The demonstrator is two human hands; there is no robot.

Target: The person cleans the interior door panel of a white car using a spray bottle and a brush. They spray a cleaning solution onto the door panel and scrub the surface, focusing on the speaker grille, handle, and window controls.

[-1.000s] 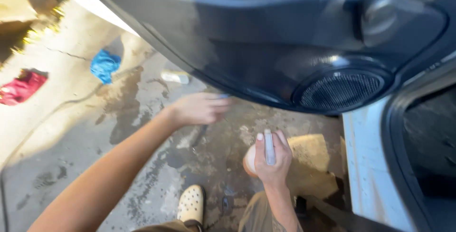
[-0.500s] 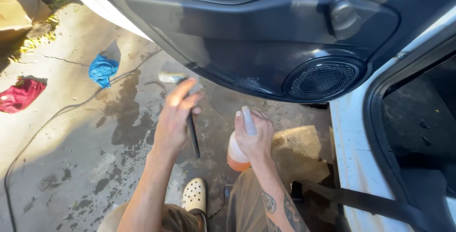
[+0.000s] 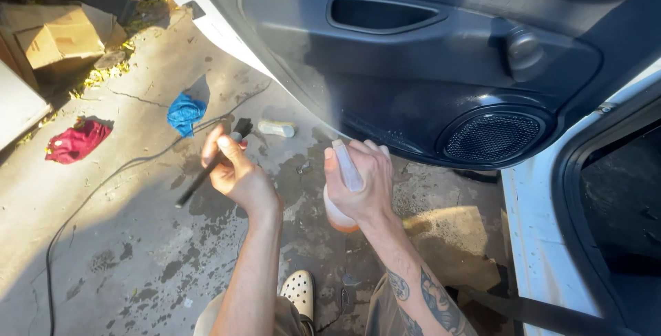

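My right hand point(image 3: 363, 183) grips a spray bottle point(image 3: 339, 217) with an orange body and a white trigger head, its nozzle turned toward the dark inner panel of an open car door point(image 3: 427, 74). A fine mist hangs in front of the panel's left part. My left hand point(image 3: 235, 171) holds a thin black detailing brush point(image 3: 206, 171), bristles up, a little to the left of the bottle. The door panel shows a pull recess point(image 3: 382, 14), a round window crank knob point(image 3: 525, 50) and a round speaker grille point(image 3: 492, 136).
Wet patches darken the concrete ground point(image 3: 124, 239). A blue cloth point(image 3: 184, 113), a red cloth point(image 3: 74, 140) and a small white sponge-like piece point(image 3: 277, 128) lie on it. A black cable point(image 3: 76, 212) runs across. Cardboard boxes point(image 3: 58, 36) stand top left. The white car sill point(image 3: 544, 239) is at right.
My left hand drew back from the door's lower edge and lifted the black brush upright. My right hand raised the spray bottle toward the panel, where mist now shows. The view tilted upward.
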